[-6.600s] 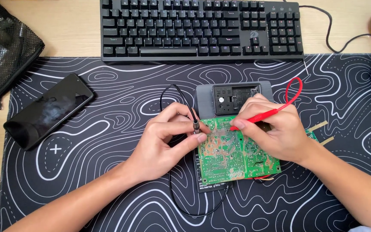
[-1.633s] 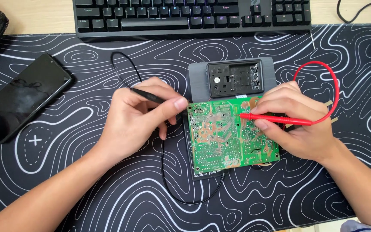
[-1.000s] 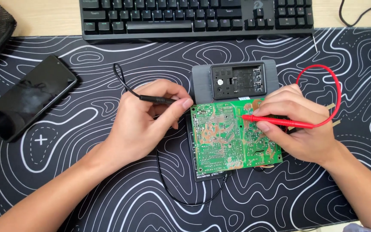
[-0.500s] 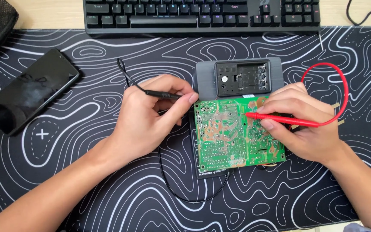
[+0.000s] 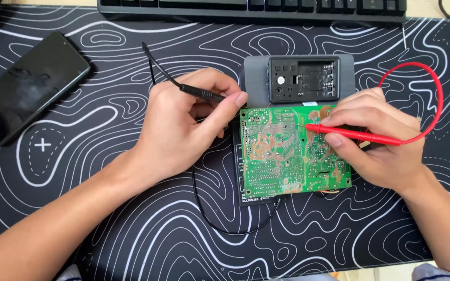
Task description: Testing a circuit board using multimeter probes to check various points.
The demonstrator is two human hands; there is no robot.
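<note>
A green circuit board [image 5: 282, 156] lies solder side up on a black meter body [image 5: 259, 199], in front of a grey case with a dark panel [image 5: 303, 79]. My left hand [image 5: 183, 125] grips a black test probe [image 5: 201, 93]; its fingertips rest at the board's upper left corner. My right hand [image 5: 376, 140] holds a red test probe [image 5: 360, 135] like a pen, its tip touching the board's upper middle. A red lead [image 5: 433, 93] loops off to the right, a black lead [image 5: 220, 224] curves below the board.
All rests on a black desk mat with white contour lines [image 5: 105, 224]. A black phone [image 5: 24, 86] lies at the upper left. A black keyboard [image 5: 251, 6] runs along the far edge. The wooden desk edge [image 5: 376, 270] shows at the bottom.
My left hand has drawn the black probe back off the board to its upper left corner. The red probe stays on the board. The view has shifted slightly.
</note>
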